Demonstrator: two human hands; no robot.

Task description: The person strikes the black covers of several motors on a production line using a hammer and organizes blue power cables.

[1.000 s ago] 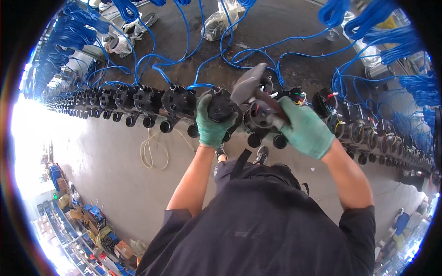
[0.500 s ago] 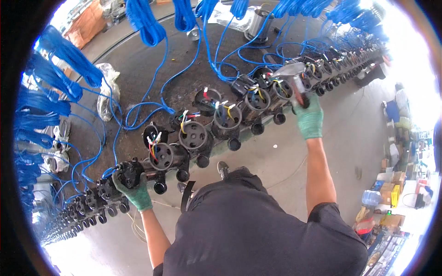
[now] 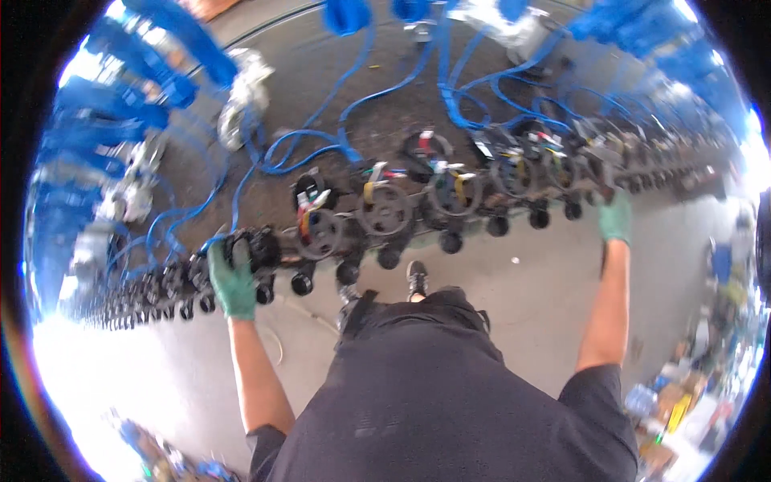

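A row of black round pump or motor housings (image 3: 385, 210) runs across in front of me, with coloured wire ends sticking out of several open ones. My left hand (image 3: 233, 285), in a green glove, grips a dark housing at the left of the open ones, thumb and fingers on either side of it. Just right of that thumb sits a housing with a black cover (image 3: 261, 247). My right hand (image 3: 615, 218), also gloved in green, is closed around a hammer-like tool (image 3: 602, 167), smeared by motion, whose greyish upper part is over the housings at the right.
Bundles of blue cable (image 3: 136, 60) hang along the far side, their lines running to the housings across a dark tabletop (image 3: 321, 88). Clear plastic bags (image 3: 243, 96) lie there. Boxes and containers (image 3: 671, 402) stand at the lower right; grey floor (image 3: 514, 321) lies below the row.
My view has shifted and turned. My left hand has moved left along the row, off the black-covered housing to its neighbour. My right hand, with the tool, has moved farther right along the row.
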